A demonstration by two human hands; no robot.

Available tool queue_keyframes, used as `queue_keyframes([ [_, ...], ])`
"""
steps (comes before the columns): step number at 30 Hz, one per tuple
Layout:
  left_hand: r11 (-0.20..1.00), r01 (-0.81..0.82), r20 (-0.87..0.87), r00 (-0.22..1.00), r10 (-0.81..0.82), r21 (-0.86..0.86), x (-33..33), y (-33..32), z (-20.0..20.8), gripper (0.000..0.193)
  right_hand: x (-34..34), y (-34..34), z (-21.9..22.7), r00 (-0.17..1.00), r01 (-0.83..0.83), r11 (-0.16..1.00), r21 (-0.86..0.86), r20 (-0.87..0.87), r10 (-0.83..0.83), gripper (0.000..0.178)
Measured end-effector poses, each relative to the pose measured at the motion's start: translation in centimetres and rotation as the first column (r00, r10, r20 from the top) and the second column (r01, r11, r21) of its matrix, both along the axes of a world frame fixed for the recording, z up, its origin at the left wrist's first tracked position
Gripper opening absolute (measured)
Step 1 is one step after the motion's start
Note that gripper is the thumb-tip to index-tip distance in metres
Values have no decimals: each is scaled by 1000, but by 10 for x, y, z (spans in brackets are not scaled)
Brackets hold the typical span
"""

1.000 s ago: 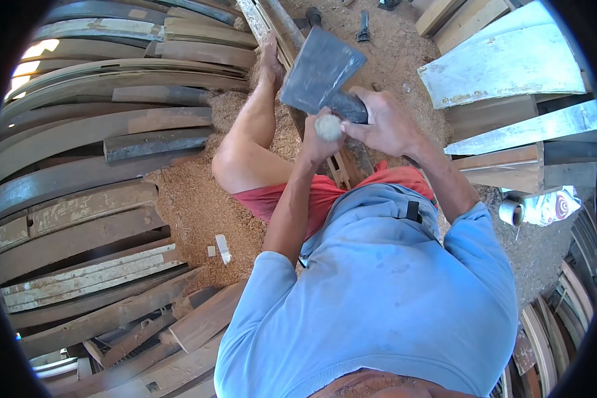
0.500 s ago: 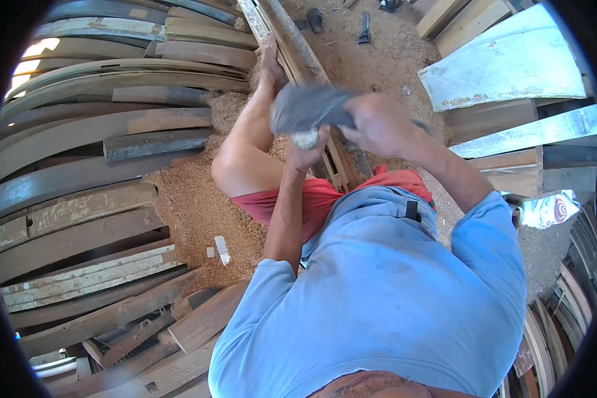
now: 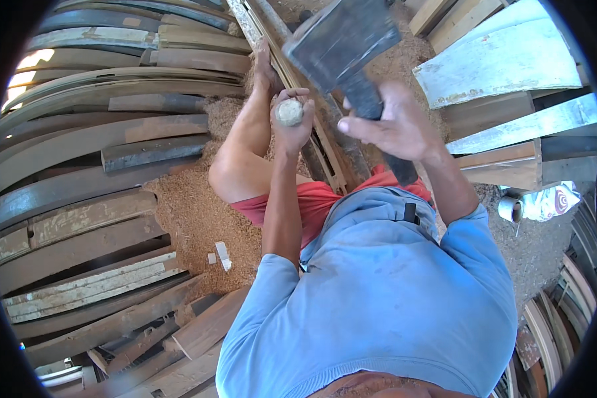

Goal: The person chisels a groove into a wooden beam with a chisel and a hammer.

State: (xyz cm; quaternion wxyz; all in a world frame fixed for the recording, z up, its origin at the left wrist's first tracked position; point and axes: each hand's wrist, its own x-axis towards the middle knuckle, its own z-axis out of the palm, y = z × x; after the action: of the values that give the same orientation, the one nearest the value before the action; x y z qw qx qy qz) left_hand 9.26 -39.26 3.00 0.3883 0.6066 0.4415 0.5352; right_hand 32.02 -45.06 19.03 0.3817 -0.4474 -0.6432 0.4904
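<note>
My right hand [image 3: 404, 123] grips a dark mallet [image 3: 345, 46] by its handle, with the thumb stretched to the left. The broad, blocky head is raised, above and to the right of my left hand, and the handle's lower end juts out below my palm. My left hand [image 3: 293, 136] is closed around a tool with a pale round handle end [image 3: 289, 113] that faces up. The rest of that tool is hidden beneath my fist. Under both hands, long wooden pieces [image 3: 325, 142] run away from me beside my bare leg.
Stacked boards [image 3: 79, 162] fill the left side. Wood shavings [image 3: 196, 225] cover the ground beside my knee. To the right are a whitish curved panel [image 3: 501, 63], a pale plank [image 3: 530, 126], a white round container [image 3: 509, 209] and a printed plastic bag [image 3: 550, 202].
The mallet has swung up and away to the right from over my left hand, baring the pale handle end. My left hand has shifted slightly up and left, still gripping its tool.
</note>
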Motion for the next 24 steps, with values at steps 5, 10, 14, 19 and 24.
queue_keyframes([
  [5, 992, 36, 51, 998, -30, -120, -1, -7, 12, 17, 6, 3, 17, 980, 189, 934, 303, -111, -162, 27],
  [10, 995, 93, -36, 995, -94, -27, 9, -15, -14, 14, -17, 15, -1, 958, 269, 763, 588, -80, -276, 19],
  [14, 997, 67, -92, 994, -63, 39, -7, -12, -61, 18, -21, 17, -56, 626, -245, 955, 167, 780, 24, 26],
  [19, 998, 47, -170, 985, -40, 37, -2, -21, -40, 20, -19, 14, -40, 836, -132, 961, 244, 548, -25, 34],
  [24, 997, -15, 131, 991, 25, -81, 0, 2, -16, 11, -35, 13, 23, 981, 171, 810, 561, -19, -194, 26],
])
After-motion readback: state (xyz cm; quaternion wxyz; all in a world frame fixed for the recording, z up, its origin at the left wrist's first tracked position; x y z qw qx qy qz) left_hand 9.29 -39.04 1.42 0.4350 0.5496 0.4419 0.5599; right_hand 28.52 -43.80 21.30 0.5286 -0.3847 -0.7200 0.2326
